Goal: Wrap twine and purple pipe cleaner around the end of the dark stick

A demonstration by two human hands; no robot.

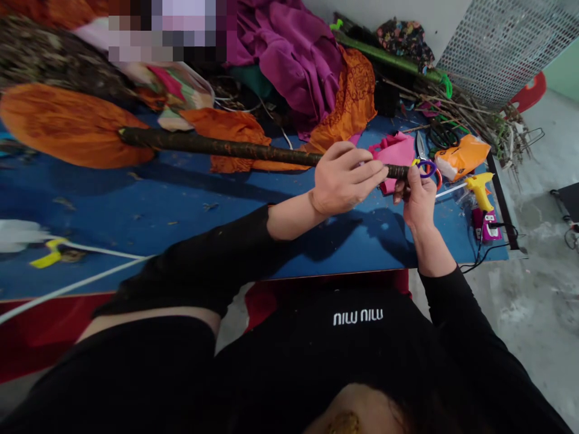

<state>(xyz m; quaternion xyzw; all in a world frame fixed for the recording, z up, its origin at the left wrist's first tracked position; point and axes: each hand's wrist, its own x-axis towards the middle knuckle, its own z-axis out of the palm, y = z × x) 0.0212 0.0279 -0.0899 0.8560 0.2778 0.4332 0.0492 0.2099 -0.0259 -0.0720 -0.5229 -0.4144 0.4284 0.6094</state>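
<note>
A long dark brown stick (226, 146) runs sideways above the blue table. Its left end goes into a rounded piece of orange patterned cloth (67, 123). My left hand (344, 178) lies over the right part of the stick, its fingers closed around it. At the stick's right tip, my right hand (420, 196) pinches the end between thumb and fingers. Just behind that tip lie scissors (425, 167) with a purple handle, beside a piece of pink cloth (397, 150).
A yellow glue gun (480, 190) and a purple power strip (488, 226) lie at the right edge of the blue table (253, 223). Behind are purple cloth (298, 54), an orange packet (465, 158) and a twig pile (493, 120). A white cord (90, 280) crosses the front left.
</note>
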